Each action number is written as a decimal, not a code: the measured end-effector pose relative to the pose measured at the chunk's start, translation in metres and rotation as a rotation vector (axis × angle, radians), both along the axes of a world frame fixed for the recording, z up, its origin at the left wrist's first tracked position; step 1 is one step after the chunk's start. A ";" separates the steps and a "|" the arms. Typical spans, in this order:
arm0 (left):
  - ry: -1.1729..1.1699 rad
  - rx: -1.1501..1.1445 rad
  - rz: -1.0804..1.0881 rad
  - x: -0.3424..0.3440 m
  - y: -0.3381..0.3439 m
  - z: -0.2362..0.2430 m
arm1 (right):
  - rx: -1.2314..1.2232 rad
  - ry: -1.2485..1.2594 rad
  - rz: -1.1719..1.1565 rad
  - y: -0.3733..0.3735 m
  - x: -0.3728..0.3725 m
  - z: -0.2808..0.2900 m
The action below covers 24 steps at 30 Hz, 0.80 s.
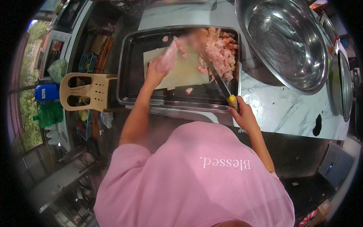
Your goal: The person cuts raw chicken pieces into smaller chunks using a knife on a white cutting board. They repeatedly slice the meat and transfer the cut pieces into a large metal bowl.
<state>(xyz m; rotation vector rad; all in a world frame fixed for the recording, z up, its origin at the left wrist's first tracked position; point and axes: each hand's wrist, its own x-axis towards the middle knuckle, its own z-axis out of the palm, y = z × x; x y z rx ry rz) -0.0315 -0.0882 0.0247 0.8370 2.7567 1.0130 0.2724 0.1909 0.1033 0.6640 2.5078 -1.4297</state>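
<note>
My left hand (155, 72) grips a pale pink slab of raw meat (168, 57) above the left part of a pale cutting board (177, 77) inside a dark metal tray (132, 96). My right hand (239, 109) is closed on the yellow-ended handle of a long knife (220, 82) near the tray's front right corner, its blade angled up and left beside the heaped meat chunks (223, 56) at the tray's right. A few loose pieces (188, 90) lie around the board. A blurred patch hides the area near the knife's tip.
A large steel basin (287, 68) stands on the marble-patterned table (287, 117) at the right, with a round metal lid or pan (338, 89) beside it. A beige plastic chair (87, 92) is left of the tray; crates (90, 60) and a green bottle (51, 115) lie beyond.
</note>
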 end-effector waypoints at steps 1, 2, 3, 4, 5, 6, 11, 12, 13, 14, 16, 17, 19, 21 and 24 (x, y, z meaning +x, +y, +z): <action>0.027 -0.123 -0.081 -0.002 -0.014 -0.010 | -0.003 -0.014 0.028 -0.004 -0.005 0.000; 0.145 -0.231 -0.106 -0.001 -0.019 -0.012 | 0.013 0.001 0.048 -0.007 -0.011 -0.002; 0.262 -0.340 -0.131 0.002 -0.025 -0.015 | 0.029 0.016 0.068 -0.010 -0.015 -0.004; 0.379 -0.449 -0.156 0.005 -0.031 -0.017 | 0.044 0.031 0.088 -0.014 -0.020 -0.006; 0.310 -0.332 0.003 0.008 -0.026 -0.014 | 0.047 0.029 0.101 -0.016 -0.024 -0.005; 0.237 -0.213 0.159 0.013 -0.014 -0.004 | 0.051 0.025 0.112 -0.019 -0.028 -0.001; -0.698 0.442 0.688 0.015 -0.009 -0.019 | 0.082 0.054 0.105 -0.033 -0.042 -0.009; -0.596 0.446 0.672 0.022 -0.005 -0.040 | 0.080 0.053 0.114 -0.036 -0.046 -0.012; -0.487 0.370 0.651 0.022 0.007 -0.046 | 0.082 0.049 0.112 -0.038 -0.049 -0.014; -0.373 0.290 0.643 0.022 0.017 -0.051 | 0.083 0.045 0.122 -0.040 -0.054 -0.014; -0.125 -0.019 0.614 0.012 0.042 -0.034 | 0.092 0.031 0.121 -0.044 -0.060 -0.015; -0.154 0.010 0.561 0.003 0.047 -0.028 | 0.086 0.043 0.110 -0.047 -0.062 -0.015; -0.214 0.068 0.464 -0.011 0.053 -0.020 | 0.072 0.064 0.097 -0.052 -0.064 -0.015; -0.366 0.222 0.281 -0.017 0.052 -0.015 | 0.096 0.068 0.073 -0.056 -0.064 -0.013; -0.473 0.445 0.135 -0.008 0.056 0.005 | 0.088 0.043 0.028 -0.058 -0.058 -0.003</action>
